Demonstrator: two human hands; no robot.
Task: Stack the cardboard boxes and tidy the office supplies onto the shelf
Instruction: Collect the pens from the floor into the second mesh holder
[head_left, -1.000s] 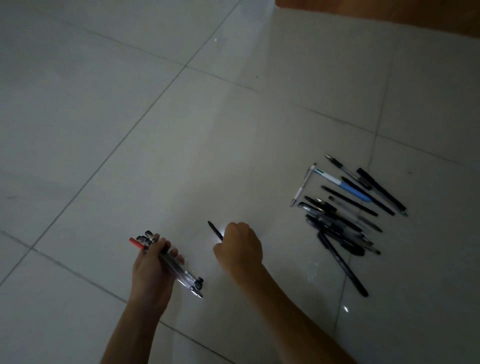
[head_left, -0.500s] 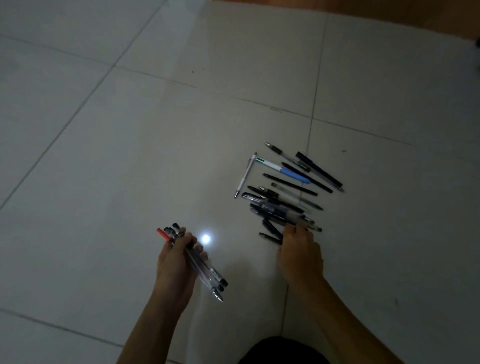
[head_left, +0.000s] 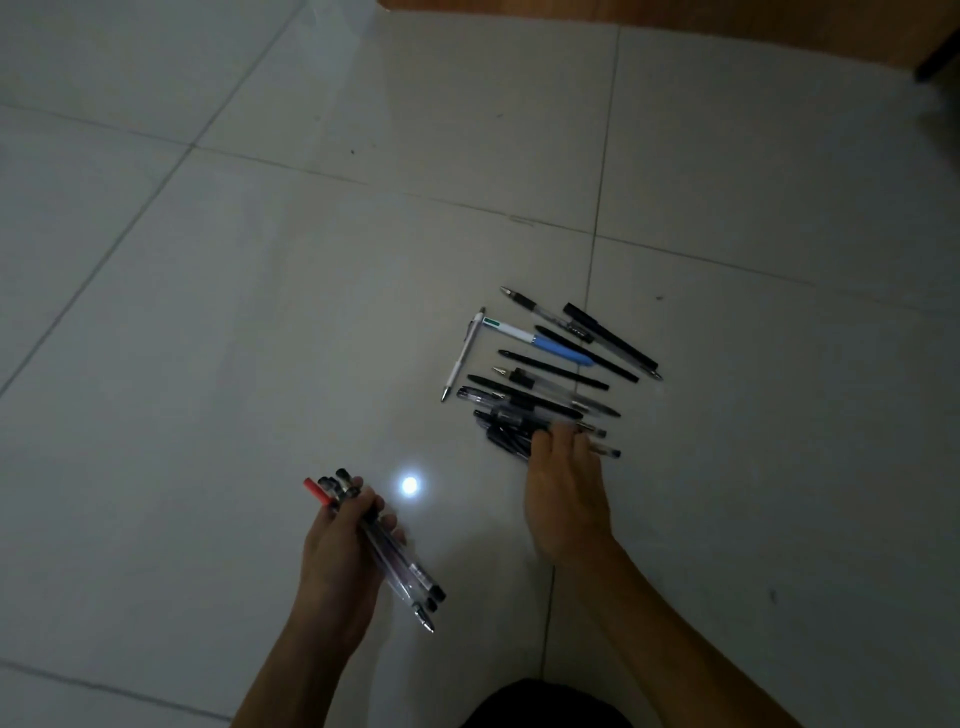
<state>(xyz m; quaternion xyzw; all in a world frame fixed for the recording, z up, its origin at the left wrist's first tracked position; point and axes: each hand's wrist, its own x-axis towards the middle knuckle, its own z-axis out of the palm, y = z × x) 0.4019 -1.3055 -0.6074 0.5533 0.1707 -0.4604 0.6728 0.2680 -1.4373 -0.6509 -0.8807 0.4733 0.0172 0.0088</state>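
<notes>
At right hand (head_left: 566, 499), scattered pens (head_left: 561, 349)

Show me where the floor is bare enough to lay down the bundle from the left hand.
Widest bare tiled floor: left of the white pen, above the left hand and its bundle of pens. A narrower gap lies between both hands, around the light spot. Crowded: the pile of loose pens at the right hand.

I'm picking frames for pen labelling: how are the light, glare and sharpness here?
Head view: dim overall; one small bright glare spot on the glossy floor between the hands; the fingers of the right hand and the pens beneath them are smeared, so its grip is unclear; the pen bundle in the left hand and the white pen read sharper.
</notes>
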